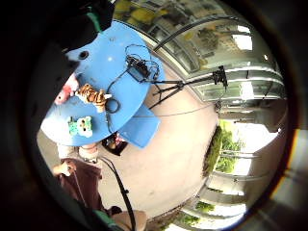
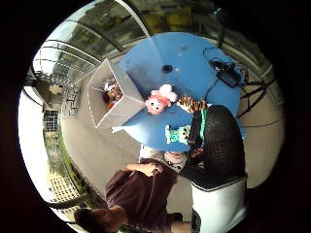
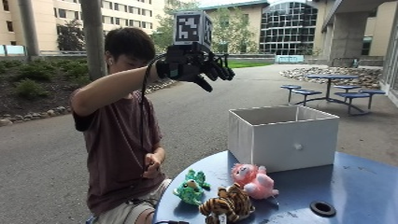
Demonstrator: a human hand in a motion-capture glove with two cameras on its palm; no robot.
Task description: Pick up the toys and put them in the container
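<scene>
Tiger plush (image 3: 227, 205), green frog (image 3: 191, 188) and pink toy (image 3: 252, 179) sit uncollected beside the white container (image 3: 283, 135), which already holds some toys, while the gloved right hand (image 3: 198, 65) hovers relaxed and empty-handed.

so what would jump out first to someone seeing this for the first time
Probably the black-gloved right hand, raised high in the air above the round blue table with its fingers relaxed and holding nothing. Next come three soft toys lying close together near the table's edge by the person: a pink toy, a tiger and a green toy. Behind them on the table stands the white container, open at the top.
</scene>
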